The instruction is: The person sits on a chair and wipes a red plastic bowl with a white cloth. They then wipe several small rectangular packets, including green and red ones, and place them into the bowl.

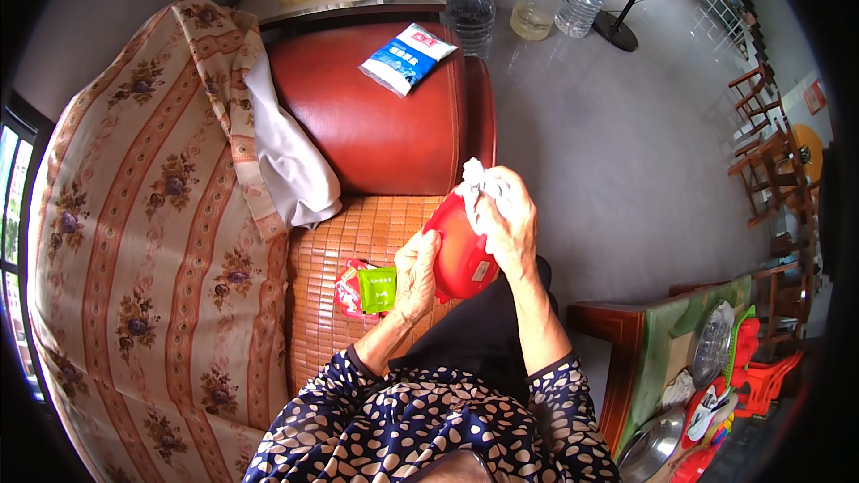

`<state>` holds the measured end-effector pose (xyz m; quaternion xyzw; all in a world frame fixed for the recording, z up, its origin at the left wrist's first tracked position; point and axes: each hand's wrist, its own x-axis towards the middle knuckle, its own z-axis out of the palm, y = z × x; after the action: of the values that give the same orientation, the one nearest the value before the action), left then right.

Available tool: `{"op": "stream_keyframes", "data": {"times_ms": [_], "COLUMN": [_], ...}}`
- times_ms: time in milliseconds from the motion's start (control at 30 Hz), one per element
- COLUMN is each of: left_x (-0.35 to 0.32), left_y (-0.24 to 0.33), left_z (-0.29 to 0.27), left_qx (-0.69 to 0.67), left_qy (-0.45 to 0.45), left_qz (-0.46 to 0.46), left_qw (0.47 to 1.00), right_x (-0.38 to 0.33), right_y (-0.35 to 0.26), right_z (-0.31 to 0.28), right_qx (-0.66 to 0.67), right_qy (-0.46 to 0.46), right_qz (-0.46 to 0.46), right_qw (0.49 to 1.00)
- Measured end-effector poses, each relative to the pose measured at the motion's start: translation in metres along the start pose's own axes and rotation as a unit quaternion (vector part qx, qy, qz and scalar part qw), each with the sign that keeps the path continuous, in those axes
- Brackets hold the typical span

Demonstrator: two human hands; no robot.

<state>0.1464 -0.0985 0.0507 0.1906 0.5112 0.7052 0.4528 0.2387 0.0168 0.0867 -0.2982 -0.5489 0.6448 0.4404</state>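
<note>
Red dish (461,255) gripped at L edge by L hand (414,274); pale cloth (474,182) pinched in R hand (510,225), held against dish's far edge. Green pkt (381,290) seen L of dish.

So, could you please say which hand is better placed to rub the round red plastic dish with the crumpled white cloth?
Probably the right hand: it holds the white cloth at the far edge of the red dish, while the left hand grips its left side.
</note>
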Motion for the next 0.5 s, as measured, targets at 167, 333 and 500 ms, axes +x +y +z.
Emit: {"op": "stream_keyframes", "data": {"times_ms": [167, 333, 500], "left_x": [0.020, 0.035, 0.046], "left_y": [-0.004, 0.012, -0.007], "left_z": [-0.012, -0.012, -0.031], "left_qx": [-0.071, -0.116, 0.054], "left_qy": [0.073, 0.095, -0.015], "left_qz": [0.014, 0.011, 0.058], "left_qw": [0.995, 0.989, 0.997], "right_x": [0.012, -0.006, -0.033], "right_y": [0.013, 0.019, 0.018], "right_z": [0.014, 0.034, 0.053], "right_qx": [-0.029, -0.314, -0.496], "right_qy": [0.001, 0.004, -0.083], "right_qz": [-0.019, -0.264, -0.379], "right_qw": [0.999, 0.912, 0.777]}}
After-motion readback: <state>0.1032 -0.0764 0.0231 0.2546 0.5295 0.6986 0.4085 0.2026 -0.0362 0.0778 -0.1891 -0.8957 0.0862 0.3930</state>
